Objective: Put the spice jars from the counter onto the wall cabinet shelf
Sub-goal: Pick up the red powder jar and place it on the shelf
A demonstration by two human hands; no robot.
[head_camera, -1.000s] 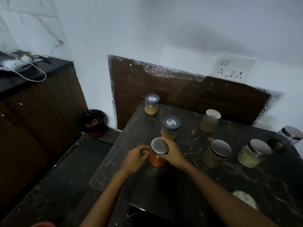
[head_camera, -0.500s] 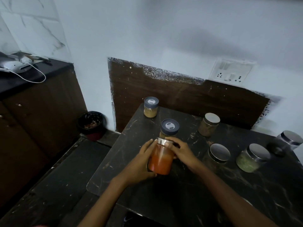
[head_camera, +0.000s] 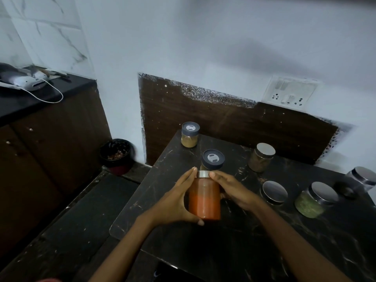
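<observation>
There is open room over the near counter (head_camera: 244, 251), but a dark-lidded jar (head_camera: 213, 159) stands right behind the held orange jar (head_camera: 204, 200), and a green jar (head_camera: 311, 202) with others fills the right side.

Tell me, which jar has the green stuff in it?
The silver-lidded jar on the right side holds green spice. The orange jar is being held, and the rest look tan, brownish or too dark to tell.

red-powder jar (head_camera: 204, 200): steel lid, upright, gripped between left hand (head_camera: 173, 202) and right hand (head_camera: 234, 190) | near grey-lidded jar (head_camera: 213, 159): just behind it | far grey-lidded jar (head_camera: 190, 135): bench (head_camera: 203, 247) back-left corner | brown-spice jar (head_camera: 261, 157), dark jar (head_camera: 273, 192), green-herb jar (head_camera: 313, 200), clear jar (head_camera: 362, 178): steel-lidded, standing to the right
</observation>
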